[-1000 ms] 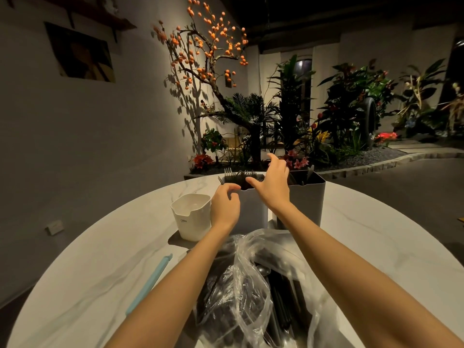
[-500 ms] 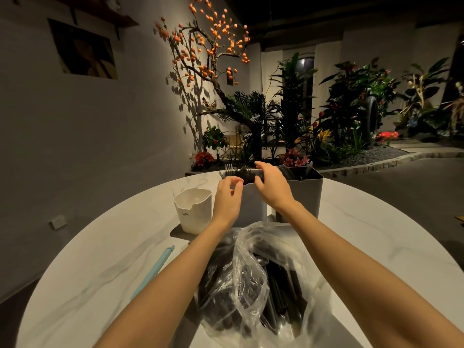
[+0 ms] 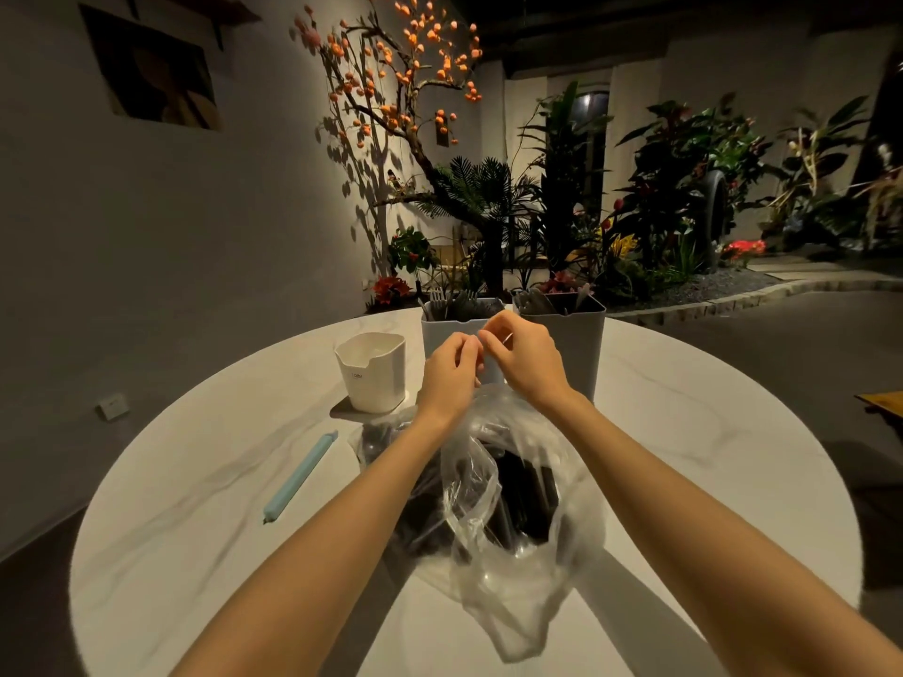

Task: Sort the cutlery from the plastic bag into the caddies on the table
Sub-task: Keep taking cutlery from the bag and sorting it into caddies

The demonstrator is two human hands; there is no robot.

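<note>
Head view. A round white marble-patterned table [image 3: 684, 456] carried the work. Nearest the camera lay a clear plastic bag [image 3: 493, 569], its mouth open and facing away from the person, with dark cutlery [image 3: 518, 500] visible through the film. Beyond the bag stood two tall grey caddies side by side: the left caddy [image 3: 442, 332] held upright forks [image 3: 438, 298] and other dark pieces, and the right caddy [image 3: 581, 344] held further dark utensils whose type could not be told. To the left of these stood a small white caddy [image 3: 374, 373] on a thin grey tray [image 3: 344, 411]. A pale blue bag clip [image 3: 299, 477] lay on the table left of the bag, apart from it.

Both forearms reached over the bag. The left hand [image 3: 447, 376] and right hand [image 3: 525, 356] met in front of the left caddy, above the far edge of the bag, fingertips touching or nearly so. The fingers of both hands were curled inward as if pinching; whether anything was held between them could not be told.

Behind the table stood a tree with orange fruit [image 3: 405, 70] and green foliage plants [image 3: 684, 188].
</note>
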